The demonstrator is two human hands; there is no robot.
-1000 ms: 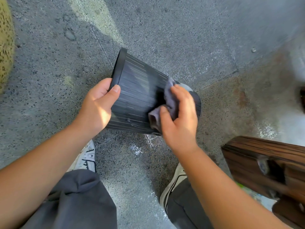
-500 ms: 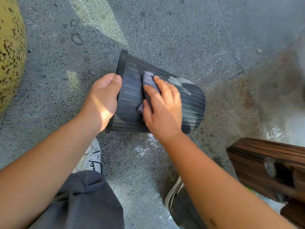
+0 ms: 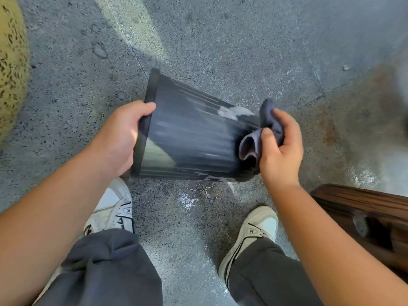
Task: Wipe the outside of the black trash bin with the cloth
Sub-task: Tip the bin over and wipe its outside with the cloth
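Observation:
The black ribbed trash bin [image 3: 189,138] is held on its side above the floor, its rim to the left and its base to the right. My left hand [image 3: 120,134] grips the rim, thumb on top. My right hand [image 3: 279,146] is closed on a crumpled grey cloth [image 3: 254,142] pressed against the bin's base end. A pale smear [image 3: 234,112] shows on the upper wall near the base. The bin's surface looks blurred.
Speckled grey stone floor [image 3: 220,40] lies all around, wet in patches at the right. My two pale sneakers [image 3: 114,210] stand below the bin. A dark wooden piece of furniture [image 3: 364,215] is at the right. A yellow speckled object [image 3: 11,62] fills the left edge.
My right hand slid the cloth from near the rim back along the wall to the base end. The bin appears to have turned in my left hand, which keeps hold of the rim.

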